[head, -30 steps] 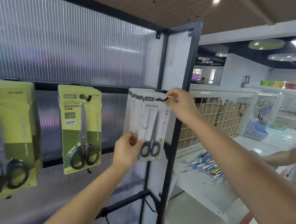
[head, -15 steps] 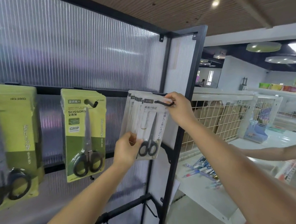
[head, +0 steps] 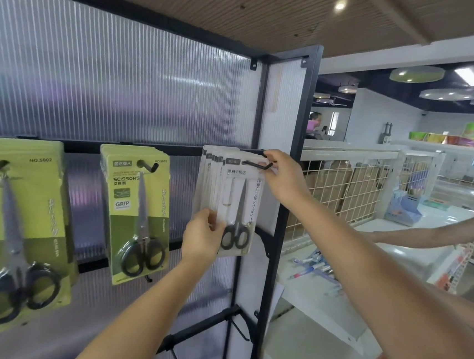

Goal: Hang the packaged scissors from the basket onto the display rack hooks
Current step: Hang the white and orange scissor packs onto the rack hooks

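Here the white scissors pack (head: 238,208) is hung upright on the black hook (head: 256,165), blades up, black loop handles down. Its flat glossy card is pinched at the top right corner by the right hand (head: 283,178) and at the lower left edge by the left hand (head: 201,238), fingers curled.

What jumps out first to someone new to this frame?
Centre frame, both hands work a stack of white scissors packs on a black hook by the rack's right post: the left hand pinches the lower edge, the right hand holds the top at the hook tip. To the left hang two rows of green scissors packs, the nearest looming large at the frame edge.
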